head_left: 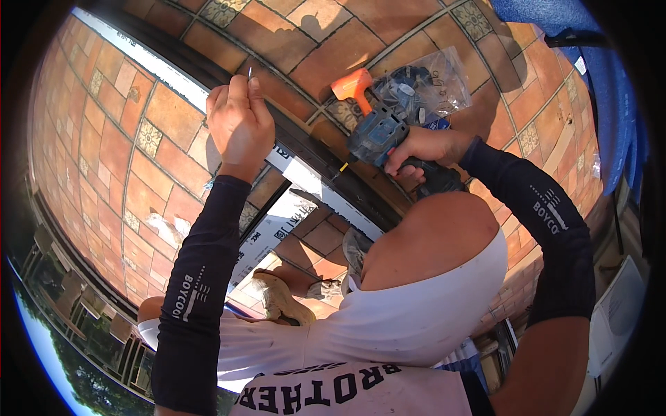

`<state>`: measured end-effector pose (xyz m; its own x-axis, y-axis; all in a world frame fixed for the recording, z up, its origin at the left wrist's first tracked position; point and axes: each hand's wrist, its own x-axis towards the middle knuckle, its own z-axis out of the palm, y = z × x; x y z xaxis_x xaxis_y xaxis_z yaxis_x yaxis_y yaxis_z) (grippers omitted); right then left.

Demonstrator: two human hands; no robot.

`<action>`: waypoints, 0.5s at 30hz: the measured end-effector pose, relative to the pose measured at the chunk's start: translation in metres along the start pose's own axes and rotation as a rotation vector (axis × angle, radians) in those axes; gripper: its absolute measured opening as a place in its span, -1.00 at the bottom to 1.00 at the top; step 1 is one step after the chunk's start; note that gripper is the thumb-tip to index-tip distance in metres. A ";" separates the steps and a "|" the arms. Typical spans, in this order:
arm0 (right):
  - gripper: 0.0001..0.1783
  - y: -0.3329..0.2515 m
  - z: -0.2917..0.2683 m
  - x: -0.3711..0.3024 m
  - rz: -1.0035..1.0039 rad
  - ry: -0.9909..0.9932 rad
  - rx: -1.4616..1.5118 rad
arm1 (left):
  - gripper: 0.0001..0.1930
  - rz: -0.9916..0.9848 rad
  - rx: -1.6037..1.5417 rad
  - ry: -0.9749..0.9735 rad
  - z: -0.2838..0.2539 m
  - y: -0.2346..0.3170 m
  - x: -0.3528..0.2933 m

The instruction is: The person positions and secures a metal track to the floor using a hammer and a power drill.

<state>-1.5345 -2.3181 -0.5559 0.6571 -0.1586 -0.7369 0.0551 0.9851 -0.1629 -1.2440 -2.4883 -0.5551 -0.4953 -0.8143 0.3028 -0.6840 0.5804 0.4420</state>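
Note:
My right hand (430,152) is wrapped round the handle of a dark blue and black cordless drill driver (378,132). Its bit (343,167), banded in yellow, points down and left toward a dark frame profile (298,132). Over the far end of that profile, my left hand (239,125) is closed in a pinch. A thin, shiny, screw-like piece (250,72) sticks up from between its thumb and fingers; its exact kind is too small to tell. Strips of white printed film (305,177) cover parts of the frame.
Beyond the drill lie an orange object (354,87) and a clear plastic bag (444,87) with dark parts inside. Blue fabric-like material (614,104) borders the far right. Terracotta tiles (173,118) pave the floor. My shoe (277,298) rests beside the frame.

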 end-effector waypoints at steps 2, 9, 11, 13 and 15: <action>-0.89 -0.002 0.001 0.000 -0.007 0.002 -0.012 | -0.69 0.010 -0.001 0.003 -0.001 0.001 0.001; -0.89 0.002 0.000 0.006 -0.023 -0.023 -0.022 | -0.70 0.012 0.007 0.009 0.003 -0.003 -0.001; -0.88 0.003 0.001 0.006 -0.026 -0.031 -0.006 | -0.70 0.012 0.000 0.008 0.002 -0.003 -0.001; -0.87 0.001 0.002 0.008 -0.037 -0.020 -0.038 | -0.69 0.015 0.011 0.013 0.002 -0.004 -0.001; -0.86 0.000 0.003 0.009 -0.049 -0.007 -0.068 | -0.68 0.006 0.007 0.003 0.000 -0.001 0.000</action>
<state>-1.5265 -2.3190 -0.5604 0.6603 -0.2058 -0.7223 0.0361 0.9693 -0.2432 -1.2433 -2.4889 -0.5559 -0.4981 -0.8106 0.3079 -0.6843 0.5856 0.4345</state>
